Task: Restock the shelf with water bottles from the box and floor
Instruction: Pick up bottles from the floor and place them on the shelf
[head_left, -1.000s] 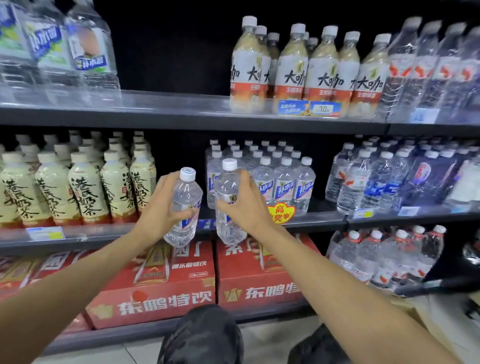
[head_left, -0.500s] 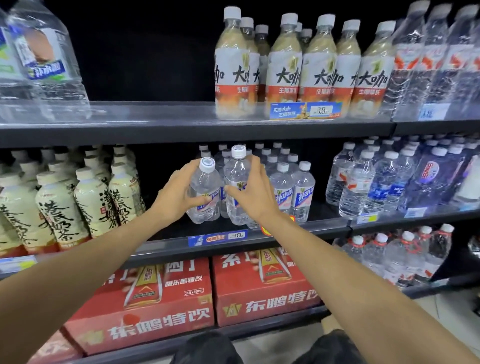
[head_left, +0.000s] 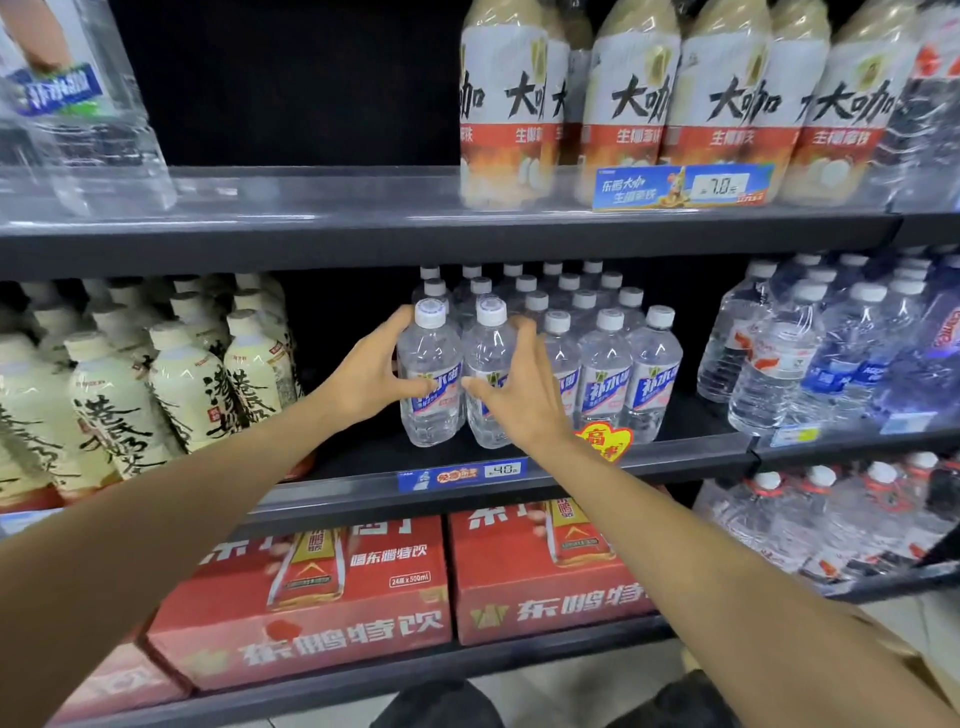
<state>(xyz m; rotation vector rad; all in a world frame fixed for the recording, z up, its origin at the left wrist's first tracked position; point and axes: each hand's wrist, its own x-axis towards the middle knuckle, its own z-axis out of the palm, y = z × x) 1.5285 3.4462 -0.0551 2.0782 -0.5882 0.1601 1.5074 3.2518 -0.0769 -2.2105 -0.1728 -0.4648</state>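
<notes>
Each hand was curled around one water bottle: the left hand (head_left: 370, 375) on the left bottle (head_left: 430, 376), the right hand (head_left: 519, 389) on its neighbour (head_left: 485, 374). Both were stood upright on the middle shelf (head_left: 675, 457), apparently to extend the front row (head_left: 608, 374) leftward.

Single head-worn view, facing forward and slightly down, close to middle shelf (head_left: 519, 480), forearms reaching in from below.

Left hand (head_left: 370, 378) wrapped around a water bottle (head_left: 429, 375), right hand (head_left: 521, 391) around a second bottle (head_left: 487, 364), both upright on middle shelf (head_left: 649, 457), touching, beside stocked row (head_left: 608, 364), red cartons (head_left: 332, 597) below
</notes>
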